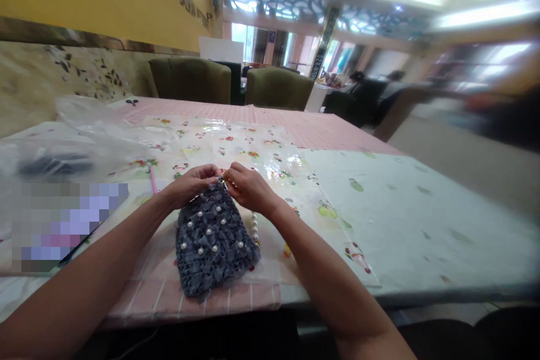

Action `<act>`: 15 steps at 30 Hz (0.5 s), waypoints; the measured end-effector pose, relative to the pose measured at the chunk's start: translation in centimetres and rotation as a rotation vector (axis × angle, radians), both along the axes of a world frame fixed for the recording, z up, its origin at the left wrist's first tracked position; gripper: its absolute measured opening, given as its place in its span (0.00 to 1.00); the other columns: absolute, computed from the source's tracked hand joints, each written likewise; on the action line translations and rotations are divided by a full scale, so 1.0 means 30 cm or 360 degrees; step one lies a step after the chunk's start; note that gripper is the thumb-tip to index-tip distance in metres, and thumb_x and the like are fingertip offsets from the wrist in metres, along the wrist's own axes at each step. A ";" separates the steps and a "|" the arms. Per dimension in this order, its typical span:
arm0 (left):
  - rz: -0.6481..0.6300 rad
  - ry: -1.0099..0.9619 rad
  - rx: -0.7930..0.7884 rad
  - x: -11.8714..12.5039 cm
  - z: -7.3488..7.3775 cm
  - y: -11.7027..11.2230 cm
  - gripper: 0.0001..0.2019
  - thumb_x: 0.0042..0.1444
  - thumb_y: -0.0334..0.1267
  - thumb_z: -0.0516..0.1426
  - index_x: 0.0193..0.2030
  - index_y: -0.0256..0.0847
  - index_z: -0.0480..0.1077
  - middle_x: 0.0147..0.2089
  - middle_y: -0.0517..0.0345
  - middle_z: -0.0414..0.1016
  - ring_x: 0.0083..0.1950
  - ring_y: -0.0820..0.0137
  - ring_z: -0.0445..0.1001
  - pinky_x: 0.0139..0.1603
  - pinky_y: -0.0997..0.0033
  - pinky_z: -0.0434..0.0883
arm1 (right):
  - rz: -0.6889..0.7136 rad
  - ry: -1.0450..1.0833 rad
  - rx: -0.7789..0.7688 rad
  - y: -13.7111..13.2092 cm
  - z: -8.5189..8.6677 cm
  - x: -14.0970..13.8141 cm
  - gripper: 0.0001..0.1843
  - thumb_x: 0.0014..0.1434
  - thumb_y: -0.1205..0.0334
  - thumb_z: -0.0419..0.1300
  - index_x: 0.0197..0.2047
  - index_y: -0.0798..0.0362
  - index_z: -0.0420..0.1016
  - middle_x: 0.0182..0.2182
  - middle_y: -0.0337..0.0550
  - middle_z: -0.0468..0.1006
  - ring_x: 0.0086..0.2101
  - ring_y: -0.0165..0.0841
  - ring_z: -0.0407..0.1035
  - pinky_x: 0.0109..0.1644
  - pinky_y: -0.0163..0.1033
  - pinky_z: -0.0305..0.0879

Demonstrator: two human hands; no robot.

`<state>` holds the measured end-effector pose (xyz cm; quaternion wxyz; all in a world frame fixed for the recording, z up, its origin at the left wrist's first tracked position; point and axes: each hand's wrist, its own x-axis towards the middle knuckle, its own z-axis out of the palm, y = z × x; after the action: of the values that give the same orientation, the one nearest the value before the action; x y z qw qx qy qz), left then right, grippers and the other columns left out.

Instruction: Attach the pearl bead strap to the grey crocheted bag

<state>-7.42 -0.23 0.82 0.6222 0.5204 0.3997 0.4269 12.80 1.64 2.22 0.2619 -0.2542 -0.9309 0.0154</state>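
A dark grey crocheted pouch (213, 244) studded with white pearls lies on the table in front of me. My left hand (192, 184) pinches its top edge from the left, fingers closed. From the right, my right hand (248, 185) grips the same top edge, fingers pinched together. A string of pearl beads (254, 229) hangs beside the pouch on its right. Just left of my left hand a pink stick (153, 180) lies on the cloth.
A floral plastic sheet (236, 146) covers the pink checked tablecloth (329, 129). Crumpled clear plastic bags (80, 140) sit at the left, with a pixelated flat item (59, 222) near the edge. Two olive armchairs (278, 87) stand behind the table. People sit far back right.
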 end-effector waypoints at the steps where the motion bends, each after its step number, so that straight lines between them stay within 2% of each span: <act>1: 0.0009 0.0026 -0.0008 0.002 0.001 -0.001 0.16 0.47 0.41 0.69 0.36 0.38 0.69 0.28 0.63 0.71 0.26 0.79 0.66 0.25 0.82 0.59 | -0.0007 -0.0008 -0.0002 0.002 -0.003 -0.001 0.05 0.63 0.67 0.50 0.38 0.56 0.66 0.38 0.45 0.69 0.31 0.28 0.60 0.33 0.35 0.53; 8: -0.0015 0.0149 -0.0069 0.013 0.018 -0.010 0.17 0.51 0.48 0.66 0.38 0.37 0.71 0.31 0.60 0.72 0.28 0.77 0.68 0.27 0.80 0.61 | -0.0083 -0.0095 0.0043 0.007 -0.012 -0.006 0.06 0.63 0.68 0.49 0.40 0.57 0.67 0.40 0.46 0.70 0.31 0.29 0.60 0.33 0.36 0.52; 15: 0.0035 0.0187 -0.0064 0.010 0.027 -0.009 0.16 0.41 0.38 0.69 0.35 0.37 0.71 0.30 0.61 0.73 0.28 0.76 0.69 0.28 0.78 0.63 | -0.0114 -0.0127 0.0030 0.007 -0.005 0.001 0.06 0.62 0.68 0.49 0.39 0.56 0.67 0.40 0.45 0.69 0.31 0.29 0.60 0.33 0.36 0.51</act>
<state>-7.12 -0.49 1.64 0.6033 0.5274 0.4499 0.3943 12.83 1.84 2.06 0.2272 -0.2852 -0.9310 -0.0127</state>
